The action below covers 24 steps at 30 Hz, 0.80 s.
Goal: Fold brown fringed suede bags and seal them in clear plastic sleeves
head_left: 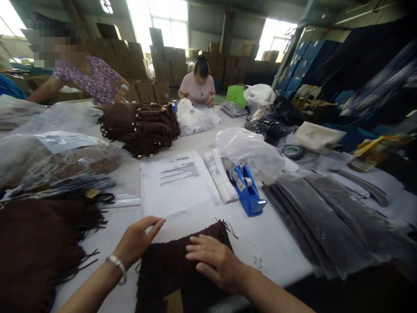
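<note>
My left hand [138, 241], a bracelet on its wrist, pinches the near edge of a clear plastic bag [182, 213]. That bag lies on a flat stack with a printed sheet [177, 174] showing through. Fingers stretched out, my right hand [215, 261] rests flat on a dark brown fringed fabric piece [163, 265]. Loose strands stick out at the piece's far right corner, and a tan tag [174, 301] shows near the bottom of the view. Just beyond stands a blue tape dispenser [249, 195], beside a rolled plastic bundle [220, 176].
More brown fringed pieces lie at the left [29, 243] and in a pile [140, 124] farther back. Grey bagged flat packs [325, 217] cover the right side. White plastic bags [250, 150] lie mid-table. Two people [198, 87] are across the table.
</note>
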Each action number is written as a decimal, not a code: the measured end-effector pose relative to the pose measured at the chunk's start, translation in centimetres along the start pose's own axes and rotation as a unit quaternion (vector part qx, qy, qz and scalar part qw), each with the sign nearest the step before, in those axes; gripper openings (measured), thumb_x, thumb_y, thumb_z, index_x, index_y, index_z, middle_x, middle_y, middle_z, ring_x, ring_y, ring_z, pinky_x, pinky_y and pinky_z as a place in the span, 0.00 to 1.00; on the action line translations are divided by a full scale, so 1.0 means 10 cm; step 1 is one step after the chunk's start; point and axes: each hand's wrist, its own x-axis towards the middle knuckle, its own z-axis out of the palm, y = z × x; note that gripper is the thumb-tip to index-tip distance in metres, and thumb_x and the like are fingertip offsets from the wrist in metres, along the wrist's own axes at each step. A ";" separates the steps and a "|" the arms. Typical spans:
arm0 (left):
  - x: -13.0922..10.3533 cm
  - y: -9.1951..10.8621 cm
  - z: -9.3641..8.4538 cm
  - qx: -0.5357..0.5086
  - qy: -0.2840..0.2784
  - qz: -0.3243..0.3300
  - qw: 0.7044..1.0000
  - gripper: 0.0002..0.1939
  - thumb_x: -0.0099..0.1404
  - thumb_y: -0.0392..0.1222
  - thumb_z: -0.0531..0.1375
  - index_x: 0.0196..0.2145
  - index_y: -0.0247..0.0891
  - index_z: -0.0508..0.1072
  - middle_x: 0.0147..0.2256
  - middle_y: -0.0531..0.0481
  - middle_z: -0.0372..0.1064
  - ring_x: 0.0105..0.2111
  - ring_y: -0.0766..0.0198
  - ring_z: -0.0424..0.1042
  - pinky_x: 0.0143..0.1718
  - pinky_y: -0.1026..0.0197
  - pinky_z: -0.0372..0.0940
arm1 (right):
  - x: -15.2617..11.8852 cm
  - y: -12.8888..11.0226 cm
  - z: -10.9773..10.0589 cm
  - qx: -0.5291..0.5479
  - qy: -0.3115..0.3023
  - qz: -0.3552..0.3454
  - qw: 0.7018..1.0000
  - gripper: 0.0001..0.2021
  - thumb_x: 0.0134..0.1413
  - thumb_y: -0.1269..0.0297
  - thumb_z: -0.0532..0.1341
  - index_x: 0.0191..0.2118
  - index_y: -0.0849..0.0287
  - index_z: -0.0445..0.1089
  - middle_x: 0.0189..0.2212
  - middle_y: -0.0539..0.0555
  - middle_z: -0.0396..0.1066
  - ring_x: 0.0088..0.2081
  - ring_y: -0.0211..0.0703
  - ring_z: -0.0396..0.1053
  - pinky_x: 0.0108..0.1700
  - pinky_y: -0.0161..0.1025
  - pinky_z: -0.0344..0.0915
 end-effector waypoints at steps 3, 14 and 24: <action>0.50 -0.04 0.26 0.123 -0.038 0.040 0.991 0.14 0.65 0.41 0.55 0.46 0.34 0.71 0.43 0.43 0.71 0.44 0.58 0.70 0.49 0.59 0.63 | 0.16 0.14 0.07 -0.058 -0.010 0.010 0.998 0.21 0.63 0.57 0.53 0.58 0.59 0.60 0.59 0.57 0.58 0.64 0.43 0.46 0.64 0.43 0.47; 0.91 -0.38 0.48 0.083 -0.092 -0.011 0.992 0.04 0.59 0.37 0.58 0.27 0.37 0.70 0.29 0.49 0.68 0.32 0.60 0.68 0.36 0.60 0.61 | 0.18 0.43 0.51 -0.105 0.022 0.008 0.994 0.12 0.63 0.71 0.52 0.49 0.59 0.68 0.49 0.53 0.71 0.55 0.39 0.62 0.62 0.43 0.53; 0.95 -0.73 0.47 -0.146 -0.085 -0.078 0.982 0.13 0.61 0.49 0.57 0.27 0.36 0.68 0.19 0.58 0.60 0.20 0.68 0.62 0.24 0.64 0.58 | 0.21 0.47 0.54 -0.105 0.036 -0.019 0.994 0.12 0.61 0.72 0.54 0.48 0.56 0.69 0.46 0.51 0.73 0.53 0.38 0.65 0.60 0.41 0.55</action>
